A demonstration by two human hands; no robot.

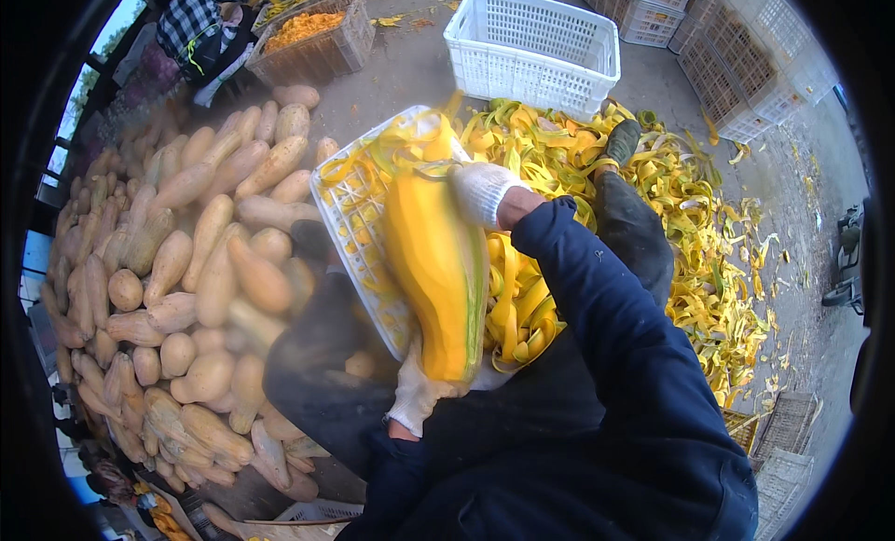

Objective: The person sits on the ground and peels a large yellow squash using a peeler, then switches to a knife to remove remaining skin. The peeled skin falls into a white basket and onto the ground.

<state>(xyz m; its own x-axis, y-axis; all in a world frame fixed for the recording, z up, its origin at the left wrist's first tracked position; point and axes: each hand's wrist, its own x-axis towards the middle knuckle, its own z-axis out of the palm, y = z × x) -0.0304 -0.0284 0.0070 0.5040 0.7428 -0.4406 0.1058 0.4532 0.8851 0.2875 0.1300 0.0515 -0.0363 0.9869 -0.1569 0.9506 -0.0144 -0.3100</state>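
A large, mostly peeled yellow squash [435,275] lies lengthwise over an upturned white plastic crate [349,240] between my legs, with a strip of green-striped rind along its right side. My left hand [418,394], in a white knit glove, holds the squash's near end from below. At its far end is my right hand [482,191], gloved the same way and closed around something largely hidden; a thin curved edge, perhaps a peeler's, shows beside the fingers. Yellow peel strips [419,139] hang over the crate's far end.
Unpeeled squash [210,296] form a big pile at left. Peelings [699,261] heap around my right leg. A white crate [531,59] stands beyond, stacked crates [741,59] at far right. A crate of orange shreds [314,45] and a person in a checked shirt [196,24] are at upper left.
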